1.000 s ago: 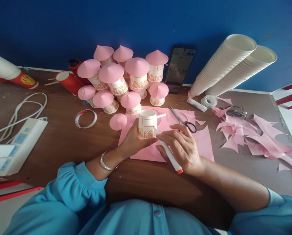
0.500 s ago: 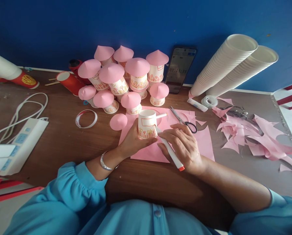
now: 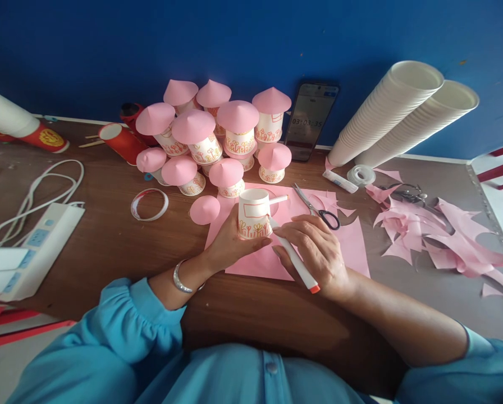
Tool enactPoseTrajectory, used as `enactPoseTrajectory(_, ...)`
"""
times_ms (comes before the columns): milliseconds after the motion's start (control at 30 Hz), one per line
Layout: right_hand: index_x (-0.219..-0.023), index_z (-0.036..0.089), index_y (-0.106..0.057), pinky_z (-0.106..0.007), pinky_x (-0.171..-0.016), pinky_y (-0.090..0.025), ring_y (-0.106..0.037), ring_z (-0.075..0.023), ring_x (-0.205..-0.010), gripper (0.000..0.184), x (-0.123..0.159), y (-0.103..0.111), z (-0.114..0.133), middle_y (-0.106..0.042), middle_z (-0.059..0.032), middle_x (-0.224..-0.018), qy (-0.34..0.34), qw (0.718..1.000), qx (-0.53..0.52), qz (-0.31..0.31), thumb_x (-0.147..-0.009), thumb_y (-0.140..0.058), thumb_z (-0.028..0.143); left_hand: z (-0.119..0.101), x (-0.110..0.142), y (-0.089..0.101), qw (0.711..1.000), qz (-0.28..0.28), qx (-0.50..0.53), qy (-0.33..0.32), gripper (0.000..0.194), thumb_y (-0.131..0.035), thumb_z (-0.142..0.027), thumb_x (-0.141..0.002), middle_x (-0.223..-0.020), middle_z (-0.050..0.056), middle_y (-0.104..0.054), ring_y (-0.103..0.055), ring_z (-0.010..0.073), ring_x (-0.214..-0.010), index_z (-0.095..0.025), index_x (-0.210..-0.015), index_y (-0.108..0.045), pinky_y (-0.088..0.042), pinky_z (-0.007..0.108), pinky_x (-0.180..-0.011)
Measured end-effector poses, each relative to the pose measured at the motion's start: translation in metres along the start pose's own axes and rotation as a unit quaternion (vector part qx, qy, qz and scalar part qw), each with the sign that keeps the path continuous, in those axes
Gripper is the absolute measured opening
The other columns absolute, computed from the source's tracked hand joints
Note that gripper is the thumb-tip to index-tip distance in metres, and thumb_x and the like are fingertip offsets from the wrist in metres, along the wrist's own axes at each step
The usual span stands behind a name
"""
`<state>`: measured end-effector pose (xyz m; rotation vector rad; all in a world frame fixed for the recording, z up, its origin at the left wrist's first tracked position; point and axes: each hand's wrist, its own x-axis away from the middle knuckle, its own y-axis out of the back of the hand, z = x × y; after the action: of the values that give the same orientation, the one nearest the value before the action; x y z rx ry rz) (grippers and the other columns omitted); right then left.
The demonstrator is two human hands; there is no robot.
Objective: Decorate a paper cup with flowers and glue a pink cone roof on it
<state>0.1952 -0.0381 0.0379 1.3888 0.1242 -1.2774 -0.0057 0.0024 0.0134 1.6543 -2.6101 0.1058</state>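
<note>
My left hand (image 3: 234,238) is wrapped round a white paper cup (image 3: 252,202), held upside down. Red and yellow flowers run round its lower part, with a red rectangle outline above them. In my right hand (image 3: 314,249) is a white marker (image 3: 297,264) with an orange-red end, its other end at the cup's right side. Whether that tip touches the cup is hard to tell. Beneath both hands lies a pink paper sheet (image 3: 260,266). Scissors (image 3: 316,207) rest on it just beyond my right hand, near a slim white marker cap or pen (image 3: 280,198).
Several decorated cups with pink cone roofs (image 3: 192,127) stand against the blue wall. A phone (image 3: 309,123) leans beside them. Cup stacks (image 3: 386,112), clear tape (image 3: 361,175) and pink scraps (image 3: 403,221) are to the right. A tape ring (image 3: 149,204) and power strip (image 3: 45,247) lie left.
Hardly anything differs. My hands, the cup and the marker keep almost the same place; the whole view has shifted very slightly.
</note>
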Motion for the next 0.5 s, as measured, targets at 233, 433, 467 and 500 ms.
enactPoseTrajectory(233, -0.124, 0.013, -0.059, -0.034, -0.069, -0.06, -0.07, -0.0205, -0.08, 0.033, 0.001, 0.002, 0.009, -0.072, -0.0088, -0.091, 0.052, 0.998, -0.023, 0.001, -0.091, -0.066, 0.013, 0.008, 0.0, 0.0, 1.0, -0.009, -0.017, -0.013, 0.067, -0.089, -0.037, -0.07, -0.121, 0.01, -0.068, -0.066, 0.0261, -0.107, -0.02, -0.124, -0.053, -0.058, 0.038, -0.085)
enactPoseTrajectory(433, -0.114, 0.009, -0.061, -0.033, -0.061, -0.056, -0.064, -0.0191, -0.071, 0.025, -0.001, 0.001, 0.01, -0.069, -0.0092, -0.084, 0.059, 0.998, -0.007, -0.008, -0.09, -0.068, 0.01, 0.012, 0.002, -0.002, 0.998, -0.028, -0.048, -0.019, 0.067, -0.088, -0.038, -0.07, -0.111, 0.008, -0.063, -0.062, 0.023, -0.099, -0.019, -0.122, -0.049, -0.056, 0.035, -0.079)
enactPoseTrajectory(467, -0.113, 0.008, -0.061, -0.033, -0.062, -0.056, -0.064, -0.0191, -0.072, 0.025, -0.001, 0.001, 0.01, -0.069, -0.0095, -0.084, 0.059, 0.998, -0.009, -0.008, -0.089, -0.069, 0.01, 0.011, 0.002, -0.003, 0.998, -0.029, -0.055, -0.02, 0.067, -0.087, -0.038, -0.07, -0.11, 0.007, -0.063, -0.062, 0.0221, -0.097, -0.019, -0.122, -0.048, -0.055, 0.034, -0.078)
enactPoseTrajectory(500, -0.113, 0.008, -0.061, -0.033, -0.063, -0.057, -0.064, -0.0191, -0.073, 0.025, 0.0, 0.0, 0.01, -0.069, -0.0096, -0.085, 0.057, 0.998, -0.011, -0.006, -0.089, -0.069, 0.009, 0.01, 0.003, -0.004, 0.997, -0.03, -0.062, -0.023, 0.067, -0.087, -0.037, -0.07, -0.108, 0.006, -0.062, -0.061, 0.0212, -0.095, -0.019, -0.122, -0.049, -0.055, 0.033, -0.076)
